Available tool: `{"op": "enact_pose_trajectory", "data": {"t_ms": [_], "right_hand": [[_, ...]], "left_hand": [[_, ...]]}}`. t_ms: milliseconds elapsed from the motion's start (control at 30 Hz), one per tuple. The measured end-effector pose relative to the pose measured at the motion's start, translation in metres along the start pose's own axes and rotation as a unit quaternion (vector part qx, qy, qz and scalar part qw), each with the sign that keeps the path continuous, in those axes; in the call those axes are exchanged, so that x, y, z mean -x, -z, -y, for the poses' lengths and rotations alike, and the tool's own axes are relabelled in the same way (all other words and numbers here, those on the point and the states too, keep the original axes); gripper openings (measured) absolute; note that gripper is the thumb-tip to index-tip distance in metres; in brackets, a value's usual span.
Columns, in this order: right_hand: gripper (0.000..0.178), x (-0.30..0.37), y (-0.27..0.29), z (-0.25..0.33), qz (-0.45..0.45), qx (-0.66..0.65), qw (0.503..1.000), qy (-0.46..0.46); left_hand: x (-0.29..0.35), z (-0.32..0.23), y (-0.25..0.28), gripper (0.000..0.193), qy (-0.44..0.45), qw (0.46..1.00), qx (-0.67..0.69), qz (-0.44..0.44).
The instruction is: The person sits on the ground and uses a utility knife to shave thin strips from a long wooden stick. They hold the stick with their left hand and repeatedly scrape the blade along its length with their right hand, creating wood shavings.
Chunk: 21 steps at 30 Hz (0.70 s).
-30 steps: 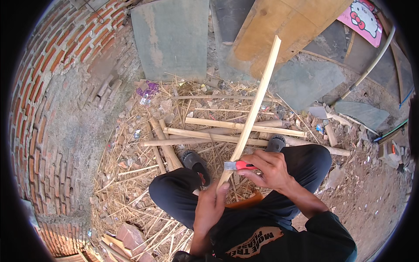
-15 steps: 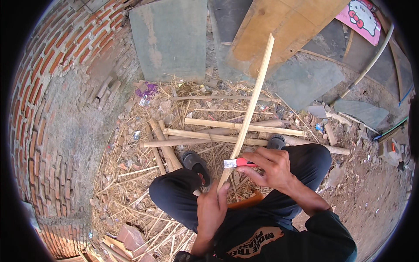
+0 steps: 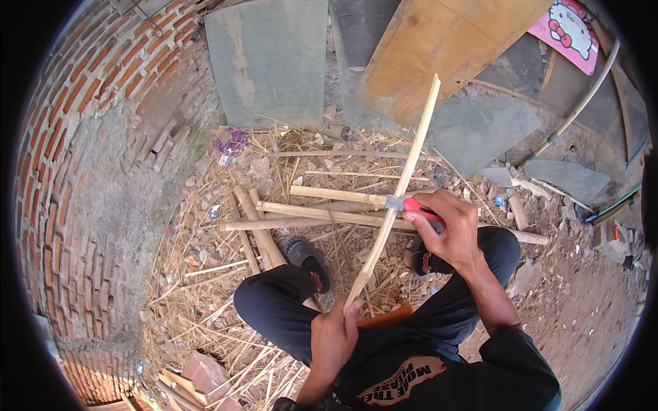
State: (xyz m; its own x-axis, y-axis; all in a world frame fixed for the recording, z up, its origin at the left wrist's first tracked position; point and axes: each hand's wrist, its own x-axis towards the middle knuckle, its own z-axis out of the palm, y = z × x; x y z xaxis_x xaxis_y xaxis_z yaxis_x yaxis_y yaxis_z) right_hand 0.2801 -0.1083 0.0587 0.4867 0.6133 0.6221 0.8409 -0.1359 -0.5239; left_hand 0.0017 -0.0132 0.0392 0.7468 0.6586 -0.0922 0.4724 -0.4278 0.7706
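Left hand [image 3: 334, 335] grips the lower end of wood strip [image 3: 412, 151], fingers curled tight; right hand [image 3: 449, 227] wraps red-handled knife [image 3: 415, 206], blade across strip, which slants above sticks [image 3: 315, 212] on ground [image 3: 555, 329].

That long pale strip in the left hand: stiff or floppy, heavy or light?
Probably fairly stiff: the strip runs nearly straight from the left hand to its far tip. Likely light: it looks slim for its length.
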Motion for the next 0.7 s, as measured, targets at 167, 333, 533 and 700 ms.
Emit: {"op": "enact_pose_trajectory", "data": {"t_ms": [167,333,533,700], "right_hand": [[0.026,-0.035,0.022,-0.053,-0.042,0.035,0.998,-0.037],[0.034,-0.035,0.032,-0.066,-0.04,-0.158,0.961,-0.225],[0.046,-0.029,0.018,-0.038,0.035,-0.3,0.905,-0.298],[0.051,-0.029,0.016,-0.031,-0.007,-0.374,0.863,-0.339]], "left_hand": [[0.024,0.009,-0.002,0.027,0.004,1.0,0.006,0.03],[0.025,0.013,0.001,0.029,0.003,0.996,0.066,0.068],[0.007,0.032,0.001,0.042,0.049,0.969,0.183,0.156],[-0.003,0.042,0.004,0.047,0.11,0.926,0.282,0.225]]}}
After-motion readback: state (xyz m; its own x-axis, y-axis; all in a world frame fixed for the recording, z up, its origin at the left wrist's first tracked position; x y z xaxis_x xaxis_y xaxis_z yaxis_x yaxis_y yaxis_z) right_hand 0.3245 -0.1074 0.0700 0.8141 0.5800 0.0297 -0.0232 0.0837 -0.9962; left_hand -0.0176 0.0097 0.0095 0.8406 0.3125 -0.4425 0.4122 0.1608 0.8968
